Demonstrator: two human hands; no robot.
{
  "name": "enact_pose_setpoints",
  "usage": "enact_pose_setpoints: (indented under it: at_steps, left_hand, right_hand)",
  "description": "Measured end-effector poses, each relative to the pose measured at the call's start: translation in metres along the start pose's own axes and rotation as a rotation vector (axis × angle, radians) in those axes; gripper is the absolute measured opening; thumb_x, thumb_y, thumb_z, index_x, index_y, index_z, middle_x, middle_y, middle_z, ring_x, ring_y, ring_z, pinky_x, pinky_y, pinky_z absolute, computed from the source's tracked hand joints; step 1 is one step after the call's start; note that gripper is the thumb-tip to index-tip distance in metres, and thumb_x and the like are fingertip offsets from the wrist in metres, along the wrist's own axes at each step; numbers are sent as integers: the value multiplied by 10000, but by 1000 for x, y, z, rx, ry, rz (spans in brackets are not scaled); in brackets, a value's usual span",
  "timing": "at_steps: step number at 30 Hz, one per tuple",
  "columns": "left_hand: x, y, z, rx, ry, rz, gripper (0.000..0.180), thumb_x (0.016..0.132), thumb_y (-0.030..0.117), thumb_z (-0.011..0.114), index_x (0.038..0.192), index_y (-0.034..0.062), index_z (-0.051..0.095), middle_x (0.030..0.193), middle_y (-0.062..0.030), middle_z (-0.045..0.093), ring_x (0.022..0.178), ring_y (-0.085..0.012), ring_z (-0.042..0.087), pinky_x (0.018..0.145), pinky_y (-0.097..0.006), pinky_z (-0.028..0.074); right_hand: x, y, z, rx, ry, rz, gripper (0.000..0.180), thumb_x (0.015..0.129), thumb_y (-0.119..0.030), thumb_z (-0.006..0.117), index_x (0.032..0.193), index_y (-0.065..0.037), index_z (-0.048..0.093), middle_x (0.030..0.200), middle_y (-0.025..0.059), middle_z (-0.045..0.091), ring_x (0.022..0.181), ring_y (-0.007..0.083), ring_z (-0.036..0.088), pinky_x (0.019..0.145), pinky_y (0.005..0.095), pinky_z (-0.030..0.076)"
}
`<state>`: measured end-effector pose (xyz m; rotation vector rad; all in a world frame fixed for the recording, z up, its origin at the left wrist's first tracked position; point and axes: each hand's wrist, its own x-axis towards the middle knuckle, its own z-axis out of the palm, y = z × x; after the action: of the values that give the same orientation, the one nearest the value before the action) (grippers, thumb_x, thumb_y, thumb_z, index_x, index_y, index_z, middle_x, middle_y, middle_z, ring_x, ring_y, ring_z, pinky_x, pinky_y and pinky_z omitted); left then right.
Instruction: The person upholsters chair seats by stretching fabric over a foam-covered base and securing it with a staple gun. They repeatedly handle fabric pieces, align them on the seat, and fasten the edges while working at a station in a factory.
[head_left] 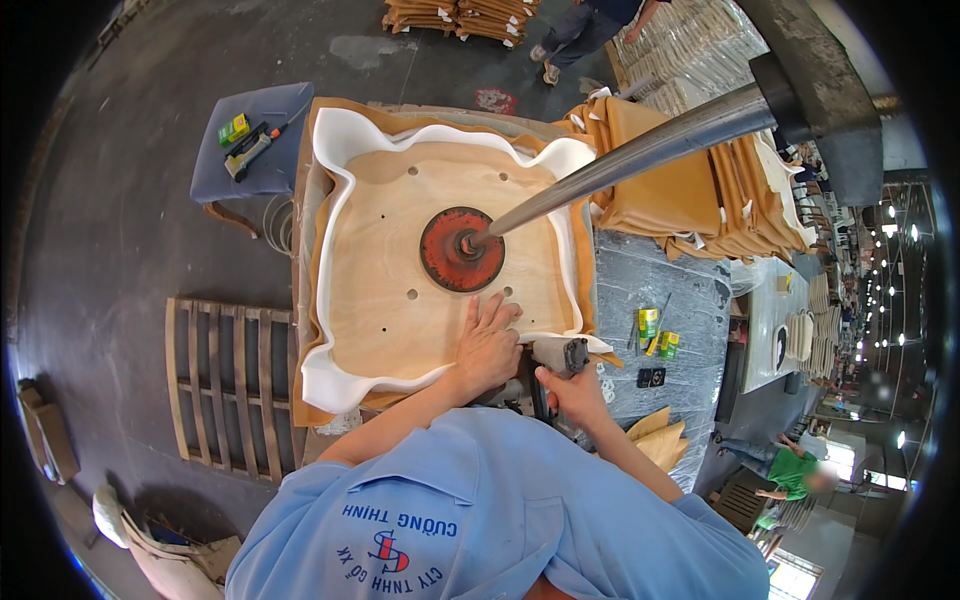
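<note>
- In the head view, the left hand [488, 345] is lying spread on a wooden panel [375, 260], which is sitting beneath a red disc [440, 262] with white foam [338, 140] ringing it.
- The right hand [580, 397] is gripping a gray tool [558, 353] at the near edge.
- A light-blue shirt [610, 500] is bearing blue lettering [400, 518] (plus a red-and-blue emblem [388, 551]).
- Yellow-green boxes [648, 323] are showing tiny print on the worktop [690, 290].

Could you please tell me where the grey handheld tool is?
In the head view, the grey handheld tool is in the right hand, by the near right corner of the wooden panel, just right of the left hand.
</note>
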<state>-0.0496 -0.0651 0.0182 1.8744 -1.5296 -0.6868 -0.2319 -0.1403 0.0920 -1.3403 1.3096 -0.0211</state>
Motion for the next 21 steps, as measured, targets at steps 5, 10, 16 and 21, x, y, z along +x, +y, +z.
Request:
enact_pose_setpoints:
  at_steps: [5, 10, 16, 21]
  left_hand:
    - [0, 0, -3, 5, -20, 2, 225, 872, 226, 720, 961, 33, 796, 1473, -65, 515, 1572, -336, 243, 1294, -597, 72]
    - [-2, -3, 1, -8, 24, 21, 206, 870, 219, 728, 887, 21, 781, 1479, -84, 506, 1569, -360, 238, 1287, -621, 87]
    - [-3, -2, 2, 31, 47, 40, 229, 890, 228, 685, 907, 23, 787, 1459, -111, 545, 1549, -376, 282, 1269, -654, 138]
    - [2, 2, 5, 70, 30, 60, 195, 871, 211, 695, 899, 43, 791, 1474, -106, 527, 1548, -370, 285, 1261, -663, 132]
  right_hand:
    - [1, -5, 3, 10, 8, 5, 240, 929, -175, 814, 1048, -14, 681, 699, -6, 614, 483, 90, 547, 420, 265, 427]
    - [0, -12, 9, -43, 38, 15, 213, 926, -162, 812, 1021, -17, 689, 688, -2, 616, 475, 94, 547, 418, 270, 420]
    - [3, -2, 15, -21, 86, 42, 236, 922, -188, 820, 1025, -25, 685, 687, 1, 621, 471, 102, 545, 411, 285, 419]
    - [-2, -13, 11, -128, 78, -8, 395, 876, -237, 838, 1199, -59, 696, 816, 58, 707, 561, 134, 615, 505, 322, 488]
